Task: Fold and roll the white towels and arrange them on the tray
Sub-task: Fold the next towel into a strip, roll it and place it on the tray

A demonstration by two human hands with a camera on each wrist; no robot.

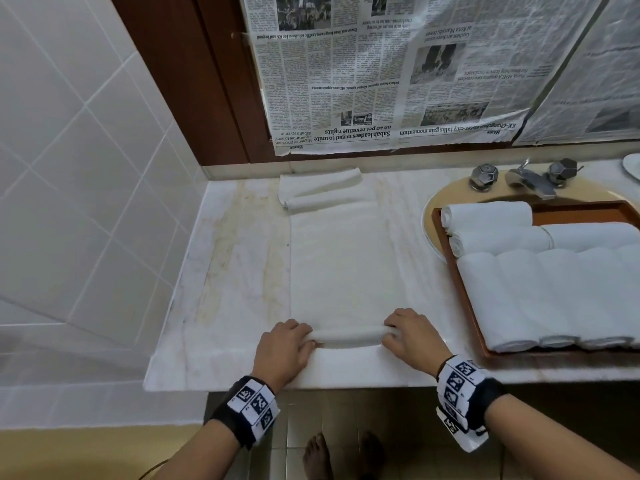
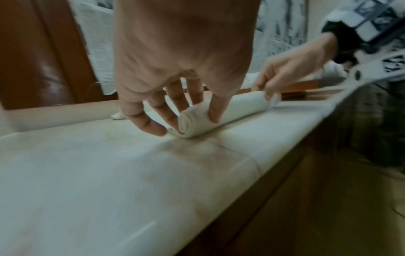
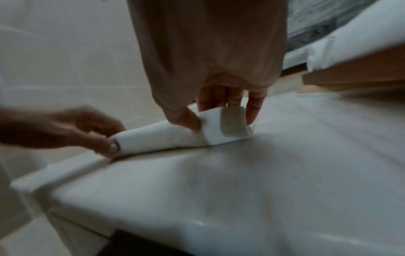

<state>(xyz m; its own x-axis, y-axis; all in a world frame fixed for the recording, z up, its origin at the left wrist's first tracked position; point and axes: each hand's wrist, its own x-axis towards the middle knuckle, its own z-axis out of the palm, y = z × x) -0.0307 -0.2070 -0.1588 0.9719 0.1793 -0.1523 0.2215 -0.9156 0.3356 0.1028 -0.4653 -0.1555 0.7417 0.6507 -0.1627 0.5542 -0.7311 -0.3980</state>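
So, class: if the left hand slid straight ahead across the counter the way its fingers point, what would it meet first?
The left hand would probably reach the loosely rolled towel by the wall first, after crossing flat towel; depth is uncertain.

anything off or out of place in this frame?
Mostly tidy. Oddities: the tray sits over the sink basin, not on the counter; a loosely folded towel lies askew by the back wall; newspaper hangs upside down. Both hands, left and right, grip the half-rolled towel.
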